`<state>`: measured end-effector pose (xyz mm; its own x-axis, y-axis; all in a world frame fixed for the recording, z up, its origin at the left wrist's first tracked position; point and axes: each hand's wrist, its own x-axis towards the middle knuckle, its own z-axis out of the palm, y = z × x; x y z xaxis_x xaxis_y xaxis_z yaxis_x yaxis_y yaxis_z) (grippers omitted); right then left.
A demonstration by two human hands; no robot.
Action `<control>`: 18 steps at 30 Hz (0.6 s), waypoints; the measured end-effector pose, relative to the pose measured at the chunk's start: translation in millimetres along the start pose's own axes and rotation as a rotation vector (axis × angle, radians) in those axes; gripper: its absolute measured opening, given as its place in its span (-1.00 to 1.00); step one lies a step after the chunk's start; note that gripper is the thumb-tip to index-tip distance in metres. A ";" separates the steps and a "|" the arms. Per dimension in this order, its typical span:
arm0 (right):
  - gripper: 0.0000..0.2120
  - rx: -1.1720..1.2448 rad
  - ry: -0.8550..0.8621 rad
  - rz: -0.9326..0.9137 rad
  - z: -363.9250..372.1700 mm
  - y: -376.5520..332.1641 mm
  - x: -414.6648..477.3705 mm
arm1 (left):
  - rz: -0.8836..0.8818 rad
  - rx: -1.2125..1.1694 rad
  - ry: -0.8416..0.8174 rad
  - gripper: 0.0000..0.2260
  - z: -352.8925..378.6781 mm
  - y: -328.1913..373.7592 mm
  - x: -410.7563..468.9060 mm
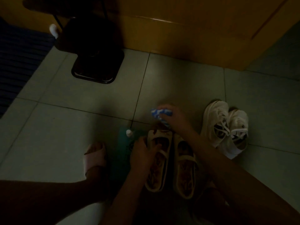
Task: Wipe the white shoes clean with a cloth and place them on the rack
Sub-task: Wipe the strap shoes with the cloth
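Left hand [142, 153] low, fingers curled over the rim of one strap shoe [158, 172] on the tile floor [81, 103]. Right hand [174, 119] reaches past the toes, fingers bunched round a crumpled blue-white cloth [156, 113]. Second shoe [185, 172] just beside, both off-white with patterned insoles. Laced white sneakers [225, 129] lie further right, leaning together.

Home, dim room or entry. Pale tiled floor [97, 98]; wood panel [194, 33] far; dark ribbed mat [19, 56] left; sneakers [225, 127] right, strap shoes [185, 169] near, on floor; slipper [95, 157] on foot, near left.
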<state>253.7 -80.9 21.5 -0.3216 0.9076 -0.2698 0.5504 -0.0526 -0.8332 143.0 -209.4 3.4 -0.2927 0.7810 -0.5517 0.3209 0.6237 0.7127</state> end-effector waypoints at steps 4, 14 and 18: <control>-0.78 -0.362 -0.242 -0.077 33.4 15.9 2.7 | -0.048 0.078 0.001 -0.56 0.6 -8.4 4.3; -0.71 -0.621 -0.361 -0.433 26.2 43.1 -10.5 | -0.004 0.082 0.082 -0.65 1.4 -18.7 6.8; -0.66 -0.678 -0.396 -0.364 14.6 46.3 -3.0 | -0.016 0.085 0.071 -0.62 0.5 -21.4 8.2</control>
<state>268.9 -92.1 -23.3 -0.7424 0.6014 -0.2952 0.6612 0.5871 -0.4670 134.2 -216.3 -16.6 -0.3604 0.7687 -0.5284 0.3901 0.6387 0.6632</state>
